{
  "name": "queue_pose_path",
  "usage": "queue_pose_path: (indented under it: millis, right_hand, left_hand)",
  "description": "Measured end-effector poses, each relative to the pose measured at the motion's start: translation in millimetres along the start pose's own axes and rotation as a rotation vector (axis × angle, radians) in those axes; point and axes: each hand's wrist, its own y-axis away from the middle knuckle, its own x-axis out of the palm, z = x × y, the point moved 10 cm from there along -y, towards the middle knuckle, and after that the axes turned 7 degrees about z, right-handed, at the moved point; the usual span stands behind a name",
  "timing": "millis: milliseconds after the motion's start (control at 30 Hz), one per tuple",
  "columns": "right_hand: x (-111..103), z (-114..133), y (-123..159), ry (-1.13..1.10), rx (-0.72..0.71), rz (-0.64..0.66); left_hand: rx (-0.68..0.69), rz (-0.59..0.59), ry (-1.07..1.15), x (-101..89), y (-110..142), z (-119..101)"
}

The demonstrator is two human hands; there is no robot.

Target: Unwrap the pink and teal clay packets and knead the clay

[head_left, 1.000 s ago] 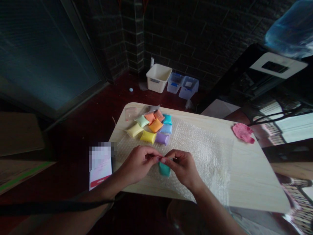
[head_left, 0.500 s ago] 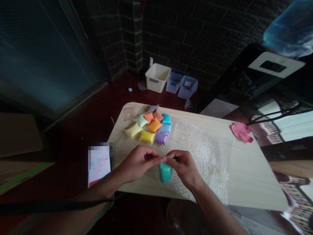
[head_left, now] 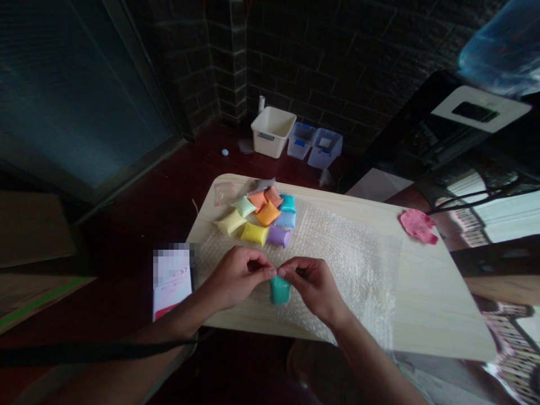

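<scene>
Teal-green packet [head_left: 280, 292], shifted leftward, plump

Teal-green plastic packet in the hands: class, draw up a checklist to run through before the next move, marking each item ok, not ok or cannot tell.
1. Left hand pinching the upper end of the teal-green plastic packet: ok.
2. Right hand pinching that end too, close beside the left: ok.
3. One hand free: not ok, both are on the packet.
4. Packet unopened: cannot tell, the hands cover its upper end.
5. Clear plastic bubble wrap spread on the pale wooden table: ok.
6. Bright yellow pillow-shaped packet and purple pillow-shaped packet out of both grips: ok.
</scene>
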Motion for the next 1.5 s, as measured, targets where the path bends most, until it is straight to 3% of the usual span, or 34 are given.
queue_pose_path:
  millis: [200, 333, 533, 633, 867, 1100, 1267, 1367, 1500]
  right_hand:
    - [-8.7, 1.6, -0.6, -0.196, -0.029, -0.107]
    - [-5.7, 8.4, -0.8, -0.051, -0.043, -0.067]
    - [-13.7, 17.7, 4.1, 0.205, -0.131, -0.206]
    - [-8.5, 26.3, 4.3, 0.299, -0.187, -0.171]
    - [0.0, 46.2, 6.5, 0.501, -0.31, -0.017]
    - [-3.0, 31.1, 3.7, 0.376, -0.222, 0.0]
    - [-5.8, 30.9, 2.3, 0.284, -0.178, -0.004]
    - [-12.5, 24.3, 1.0, 0.18, -0.133, -0.059]
    - [-22.8, 11.0, 0.8, 0.009, -0.071, -0.164]
  left_hand:
    - [0.105, 0.016, 0.112, 12.3, -0.5, -11.5]
    - [0.104, -0.017, 0.062, 11.6, -0.7, -10.6]
    - [0.138, -0.022, 0.22, 13.6, -4.3, -6.5]
    - [0.13, -0.05, 0.237, 9.2, -6.0, -2.9]
    - [0.193, -0.12, -0.111, -8.1, 1.8, -25.3]
    - [0.383, -0.078, -0.501, 8.5, 11.8, -51.8]
    - [0.258, -0.05, -0.289, 4.8, 5.5, -36.9]
    - [0.178, 0.024, -0.075, 6.8, 0.4, -21.6]
    - [0.145, 0.135, 0.049, 13.7, -4.2, -13.1]
